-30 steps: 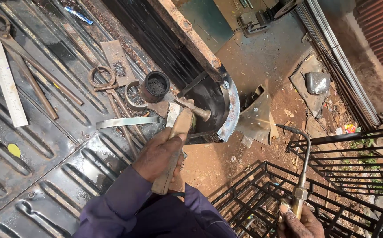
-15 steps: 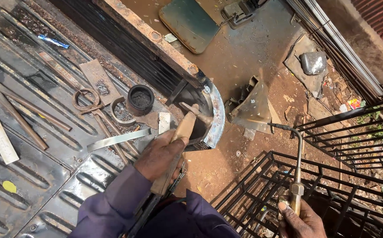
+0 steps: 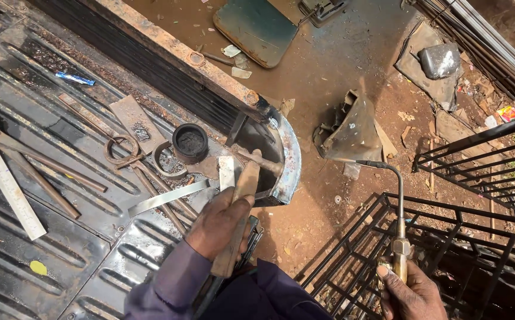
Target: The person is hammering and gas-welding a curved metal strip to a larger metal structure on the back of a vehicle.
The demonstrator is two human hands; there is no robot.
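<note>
Hammer [image 3: 241, 204]: wooden handle clenched in left hand [image 3: 219, 222], head lying on the curved metal piece [image 3: 287, 163] at the edge of the ribbed black desk [image 3: 62, 261]. Gas torch [image 3: 397, 225]: right hand [image 3: 408, 293] fingers wrapped around its brass grip, bent nozzle over the dirt floor, above the black metal grille [image 3: 465, 237]. Black cup [image 3: 190, 142], flat strip [image 3: 168, 198], steel ruler [image 3: 5, 184] lie on the desk left of the hammer.

Steel ruler [image 3: 7, 185], black cup [image 3: 190, 142], green board [image 3: 258, 26], black grille [image 3: 477, 178]
</note>
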